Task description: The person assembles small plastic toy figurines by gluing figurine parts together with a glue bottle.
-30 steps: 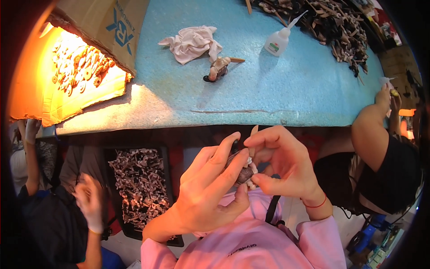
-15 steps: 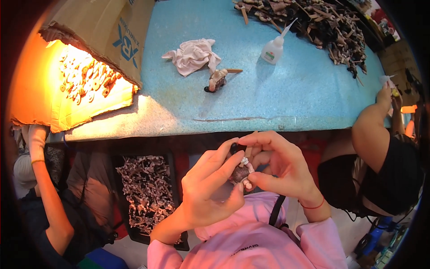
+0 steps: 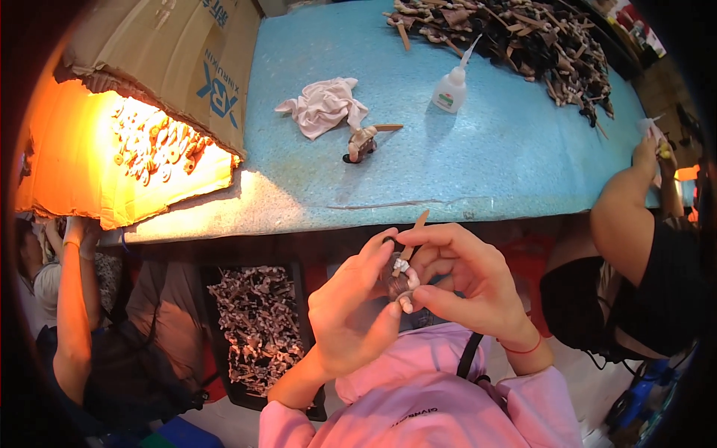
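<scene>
Just in front of the table edge, my left hand and my right hand hold a small figurine between their fingertips. It has a greyish-brown body, pale limbs, a dark end and a flat brown stick that points up past my right forefinger. My fingers cover part of it. Farther off on the blue table, a similar figurine with a wooden-looking stick rests against a crumpled pale pink cloth. A white squeeze bottle with a thin nozzle stands to the cloth's right.
Many figurines are heaped at the far right. A brightly lit cardboard box at the left holds small pieces. Below the table, a black crate contains more figurines. Co-workers sit on both sides, one arm at left, another at right.
The held figurine has turned a little, and its stick now shows more above my fingers. My left fingers have shifted around it. The whole view has swung slightly.
</scene>
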The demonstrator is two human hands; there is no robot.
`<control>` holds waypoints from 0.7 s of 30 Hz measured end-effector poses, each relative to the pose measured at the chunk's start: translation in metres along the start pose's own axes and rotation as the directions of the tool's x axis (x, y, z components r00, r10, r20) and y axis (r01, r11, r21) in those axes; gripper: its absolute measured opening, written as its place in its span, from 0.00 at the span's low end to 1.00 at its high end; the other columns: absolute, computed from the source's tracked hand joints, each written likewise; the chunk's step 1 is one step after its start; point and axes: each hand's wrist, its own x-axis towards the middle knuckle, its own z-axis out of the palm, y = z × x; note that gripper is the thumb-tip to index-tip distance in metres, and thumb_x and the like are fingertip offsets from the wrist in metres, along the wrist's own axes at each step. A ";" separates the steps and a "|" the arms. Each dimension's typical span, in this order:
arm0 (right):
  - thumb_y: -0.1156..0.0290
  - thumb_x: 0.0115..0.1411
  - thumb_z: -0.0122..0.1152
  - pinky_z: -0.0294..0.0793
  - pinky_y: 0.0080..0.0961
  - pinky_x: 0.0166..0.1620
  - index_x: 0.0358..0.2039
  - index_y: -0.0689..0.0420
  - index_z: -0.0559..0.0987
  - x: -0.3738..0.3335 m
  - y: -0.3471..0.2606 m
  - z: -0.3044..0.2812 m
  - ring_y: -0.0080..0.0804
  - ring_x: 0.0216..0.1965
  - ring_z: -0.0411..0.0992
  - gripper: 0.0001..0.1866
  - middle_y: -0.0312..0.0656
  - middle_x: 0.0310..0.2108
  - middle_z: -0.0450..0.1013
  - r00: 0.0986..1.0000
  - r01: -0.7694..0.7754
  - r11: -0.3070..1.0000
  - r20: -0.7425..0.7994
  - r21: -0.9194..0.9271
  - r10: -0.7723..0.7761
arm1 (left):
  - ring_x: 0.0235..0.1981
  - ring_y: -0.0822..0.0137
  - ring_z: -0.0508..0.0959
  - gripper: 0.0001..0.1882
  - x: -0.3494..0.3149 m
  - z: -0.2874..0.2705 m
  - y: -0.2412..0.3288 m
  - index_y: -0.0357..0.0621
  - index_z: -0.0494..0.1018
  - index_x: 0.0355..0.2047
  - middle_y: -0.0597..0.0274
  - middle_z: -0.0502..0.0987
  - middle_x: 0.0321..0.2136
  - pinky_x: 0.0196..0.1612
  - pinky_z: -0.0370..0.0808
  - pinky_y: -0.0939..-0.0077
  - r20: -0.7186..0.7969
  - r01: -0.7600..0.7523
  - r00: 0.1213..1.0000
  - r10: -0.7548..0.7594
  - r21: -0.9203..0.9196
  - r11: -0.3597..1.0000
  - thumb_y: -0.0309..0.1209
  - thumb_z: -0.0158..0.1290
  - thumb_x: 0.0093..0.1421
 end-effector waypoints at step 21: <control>0.76 0.40 0.66 0.67 0.21 0.27 0.31 0.61 0.76 -0.009 0.009 0.006 0.31 0.27 0.69 0.14 0.42 0.30 0.72 0.913 0.245 0.748 -0.113 -0.617 -0.392 | 0.36 0.52 0.73 0.27 -0.015 0.015 -0.016 0.33 0.63 0.49 0.48 0.72 0.39 0.26 0.73 0.61 0.457 0.406 0.835 -0.306 -0.888 -0.217 0.44 0.38 0.58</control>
